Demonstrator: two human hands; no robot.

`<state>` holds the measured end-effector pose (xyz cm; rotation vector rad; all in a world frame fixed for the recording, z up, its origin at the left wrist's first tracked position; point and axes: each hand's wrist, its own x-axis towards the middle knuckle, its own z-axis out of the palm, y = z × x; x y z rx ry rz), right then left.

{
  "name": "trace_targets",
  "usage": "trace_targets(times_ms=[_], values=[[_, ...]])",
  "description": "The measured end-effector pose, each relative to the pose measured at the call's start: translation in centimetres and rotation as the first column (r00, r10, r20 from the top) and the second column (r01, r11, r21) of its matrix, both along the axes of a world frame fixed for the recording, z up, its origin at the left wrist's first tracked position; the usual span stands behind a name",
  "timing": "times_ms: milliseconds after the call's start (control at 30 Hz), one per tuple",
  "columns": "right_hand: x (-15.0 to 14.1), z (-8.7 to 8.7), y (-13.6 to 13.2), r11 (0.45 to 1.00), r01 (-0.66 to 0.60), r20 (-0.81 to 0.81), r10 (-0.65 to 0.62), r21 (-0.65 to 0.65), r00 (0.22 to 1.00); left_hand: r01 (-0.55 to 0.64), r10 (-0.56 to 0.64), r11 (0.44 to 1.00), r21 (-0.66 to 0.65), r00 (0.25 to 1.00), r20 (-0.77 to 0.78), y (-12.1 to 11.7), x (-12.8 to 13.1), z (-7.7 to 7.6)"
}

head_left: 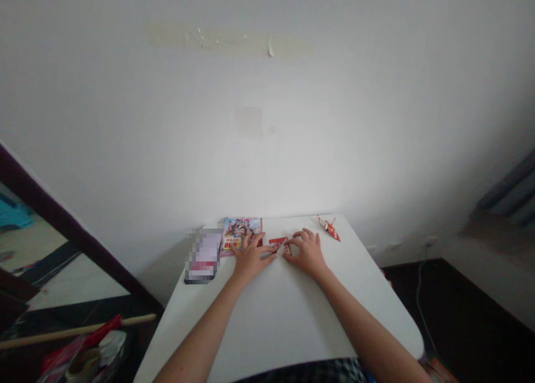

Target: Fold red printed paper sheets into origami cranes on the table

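Observation:
A small red-and-white folded paper [279, 242] lies on the white table [288, 310] between my two hands. My left hand [249, 257] pinches its left side between thumb and fingertip, the other fingers spread over the corner of a colourful printed leaflet [241, 229]. On the other side, my right hand [308, 255] has its thumb and forefinger closed on the paper's right edge, with the remaining fingers curled loosely above. The exact folds are too small to make out. Beyond my right hand rests a pointed red-and-white folded paper piece [330, 228].
A blurred-out flat item [204, 257] with a dark edge lies at the table's left. The white wall [267, 165] meets the far table edge. At lower left are a wooden pole [137, 319] and plastic bags; a cable [419, 294] hangs on the right.

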<state>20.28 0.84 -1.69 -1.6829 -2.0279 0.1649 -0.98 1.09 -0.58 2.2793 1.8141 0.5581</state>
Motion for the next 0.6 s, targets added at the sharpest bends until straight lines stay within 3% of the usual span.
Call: trace_targets(times_ms=[233, 600], values=[[0.17, -0.72, 0.19, 0.999, -0.039, -0.033, 0.039, 0.01, 0.999, -0.007, 0.008, 0.999, 0.038, 1.0, -0.009, 0.04, 0.16, -0.26], [-0.48, -0.49, 0.21, 1.0, -0.008, -0.061, 0.007, -0.002, 0.998, -0.056, 0.053, 0.996, 0.064, 0.998, 0.045, 0.31, 0.75, -0.4]])
